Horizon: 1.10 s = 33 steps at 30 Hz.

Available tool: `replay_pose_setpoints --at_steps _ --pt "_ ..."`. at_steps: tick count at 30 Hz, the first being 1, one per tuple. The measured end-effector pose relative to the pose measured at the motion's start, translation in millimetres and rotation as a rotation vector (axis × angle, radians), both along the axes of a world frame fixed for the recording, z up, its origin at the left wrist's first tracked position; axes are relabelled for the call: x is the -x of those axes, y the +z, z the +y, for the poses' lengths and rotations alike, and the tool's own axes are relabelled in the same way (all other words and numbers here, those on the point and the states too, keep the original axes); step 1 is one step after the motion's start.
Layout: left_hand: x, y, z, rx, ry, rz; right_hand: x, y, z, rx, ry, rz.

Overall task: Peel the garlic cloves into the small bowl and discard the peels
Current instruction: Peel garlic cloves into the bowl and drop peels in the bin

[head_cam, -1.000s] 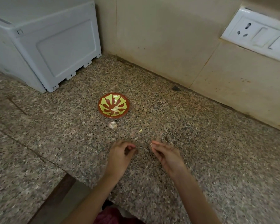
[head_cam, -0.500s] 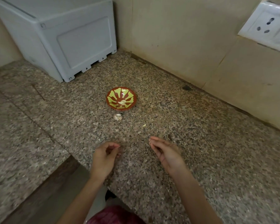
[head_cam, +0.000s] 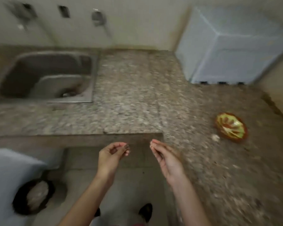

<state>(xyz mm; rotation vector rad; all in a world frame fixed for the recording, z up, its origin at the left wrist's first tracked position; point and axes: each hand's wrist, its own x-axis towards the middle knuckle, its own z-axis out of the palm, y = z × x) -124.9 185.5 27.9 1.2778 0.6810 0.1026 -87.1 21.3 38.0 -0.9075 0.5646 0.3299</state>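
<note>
2 hands hover off the counter [head_cam: 129, 95] edge, probably taking peels to discard: the left hand [head_cam: 112, 154] pinches against its thumb, the right hand [head_cam: 166, 158] is cupped; what they hold I cannot tell. Farther right on the counter sits the small bowl [head_cam: 230, 127], a pale bit [head_cam: 215, 137] just beside it.

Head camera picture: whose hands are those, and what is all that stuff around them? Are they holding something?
The camera sits on a person's head and looks down, so these are that person's own hands. The left hand has curled fingers meeting the thumb; the right hand has fingers pressed together. It is too blurry to tell whether either holds anything. On the speckled stone counter stands a small red and green bowl, with a pale bit beside it. Farther off are a metal sink and a white box.
</note>
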Motion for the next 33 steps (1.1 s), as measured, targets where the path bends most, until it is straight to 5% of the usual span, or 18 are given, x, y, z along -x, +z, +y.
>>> replay_pose_setpoints --at_steps 8,14,24,33 --pt "136.8 -15.1 189.3 0.023 0.587 0.057 54.1 -10.2 230.5 0.013 0.554 0.017" --pt "231.4 -60.2 315.5 0.022 0.806 0.175 130.1 -60.1 383.9 0.106 0.798 0.082" --pt "280.5 -284.3 451.2 -0.012 0.878 0.441 171.7 -295.4 548.0 0.472 1.054 0.100" --pt "283.2 -471.9 479.7 0.092 0.975 0.441 184.9 -501.9 615.5 0.665 1.119 0.010"
